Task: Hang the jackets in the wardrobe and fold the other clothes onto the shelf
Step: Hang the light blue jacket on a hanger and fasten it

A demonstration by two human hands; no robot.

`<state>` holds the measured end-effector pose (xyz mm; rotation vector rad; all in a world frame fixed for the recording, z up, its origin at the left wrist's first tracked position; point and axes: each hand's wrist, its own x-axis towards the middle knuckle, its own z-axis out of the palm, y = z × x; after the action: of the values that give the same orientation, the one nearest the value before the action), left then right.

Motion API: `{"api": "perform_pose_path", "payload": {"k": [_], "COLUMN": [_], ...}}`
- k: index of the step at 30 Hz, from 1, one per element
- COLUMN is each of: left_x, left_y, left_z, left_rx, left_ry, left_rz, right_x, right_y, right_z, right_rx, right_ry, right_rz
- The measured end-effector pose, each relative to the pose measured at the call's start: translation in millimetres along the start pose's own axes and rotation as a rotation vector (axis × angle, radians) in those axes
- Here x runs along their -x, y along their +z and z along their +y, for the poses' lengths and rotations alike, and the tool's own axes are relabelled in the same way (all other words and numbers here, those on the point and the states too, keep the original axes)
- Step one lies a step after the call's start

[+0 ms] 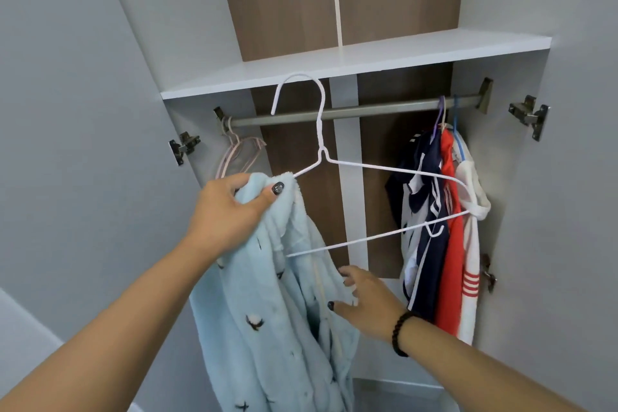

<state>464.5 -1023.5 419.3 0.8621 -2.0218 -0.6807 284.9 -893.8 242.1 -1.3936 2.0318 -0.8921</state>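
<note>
A fluffy light-blue jacket (pixel 281 328) with small dark bird prints hangs down in front of the open wardrobe. My left hand (pixel 230 211) grips its shoulder together with the left end of a white wire hanger (pixel 368 167). The hanger's hook stands just in front of the grey rail (pixel 368 109), not on it. The hanger's right arm is bare. My right hand (pixel 364 298), wearing a dark bead bracelet, pinches the jacket's front edge lower down.
A navy-white jacket (pixel 423 211), a red garment (pixel 451 244) and a white garment with red stripes (pixel 471 261) hang at the rail's right end. Spare pink hangers (pixel 237 154) hang at its left end. A white shelf (pixel 334 63) runs above the rail.
</note>
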Motion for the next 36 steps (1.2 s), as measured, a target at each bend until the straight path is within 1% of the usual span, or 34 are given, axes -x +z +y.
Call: {"api": "perform_pose_path", "payload": {"k": [4,6,11,14,16,18,21,25,28,32,34,36], "left_x": [7,10,16,21,23,23,25,28,28,20,14,10], "left_y": [-29,-47,-74,-79,-84,-92,-106,-116,-111,-95,-89,-83], "left_z": [1,-2,-9,-15,-21,-32,-58,-97,-112,-118,-119,-121], "left_rx": [0.042,0.046,0.074,0.098,0.098,0.075,-0.036,-0.223,-0.263,-0.272,-0.275,-0.265], "left_ry": [-0.019,-0.012,-0.009,-0.02,-0.027,-0.048,-0.112,-0.182,-0.158,-0.108,-0.088,-0.078], "left_rz": [0.031,0.051,0.079,0.09,0.094,0.11,0.138,0.103,0.064,-0.014,-0.069,-0.09], "right_x": [-14,-18,-28,-38,-45,-52,-66,-85,-98,-103,-101,-97], "right_y": [35,46,72,91,104,109,95,49,8,-36,-50,-62], "right_z": [-1,-3,-11,-24,-32,-32,-17,4,13,17,24,32], "right_rx": [-0.094,-0.14,-0.076,-0.141,-0.229,-0.263,-0.108,0.063,0.217,0.401,0.415,0.308], "right_ry": [0.085,0.097,0.03,0.003,0.015,0.05,0.041,-0.021,-0.087,-0.056,-0.001,0.067], "right_rz": [-0.077,-0.101,-0.148,-0.23,-0.219,-0.155,-0.054,0.014,0.053,0.063,0.086,0.163]}}
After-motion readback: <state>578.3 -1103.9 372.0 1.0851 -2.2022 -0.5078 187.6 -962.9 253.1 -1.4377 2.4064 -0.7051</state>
